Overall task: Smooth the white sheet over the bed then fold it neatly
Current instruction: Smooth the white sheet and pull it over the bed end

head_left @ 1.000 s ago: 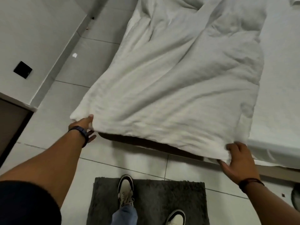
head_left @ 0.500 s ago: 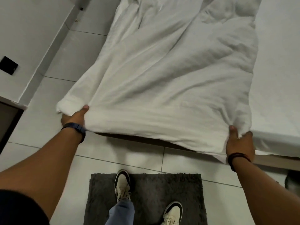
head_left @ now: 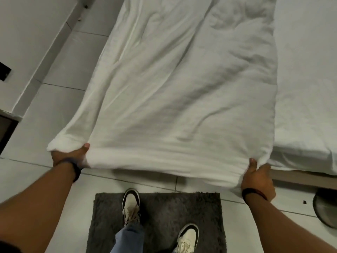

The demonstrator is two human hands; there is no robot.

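My bed [head_left: 306, 88], sheet [head_left: 182, 88] rumpled on it with the near edge hanging off, floor [head_left: 60, 106] below, mat [head_left: 164, 216] on it

White sheet [head_left: 182, 92], plain, no pattern, grey shading in the creases. Bed [head_left: 306, 88] at right also covered in plain white; its base edge tan-brown. Floor [head_left: 60, 99] pale grey-white tiles with thin dark grout lines. Wall [head_left: 27, 33] at left off-white, with a black square plate [head_left: 4, 71] on it. Mat [head_left: 160, 216] near, dark charcoal grey, shaggy, plain. Shoes [head_left: 131, 203] cream with black trim and cream laces. Trouser leg [head_left: 127, 240] light blue denim. Left hand [head_left: 70, 155] wears a dark navy-black wristband; right hand [head_left: 258, 179] a black band with a reddish edge. Grey round object [head_left: 326, 207] at far right edge, unclear.
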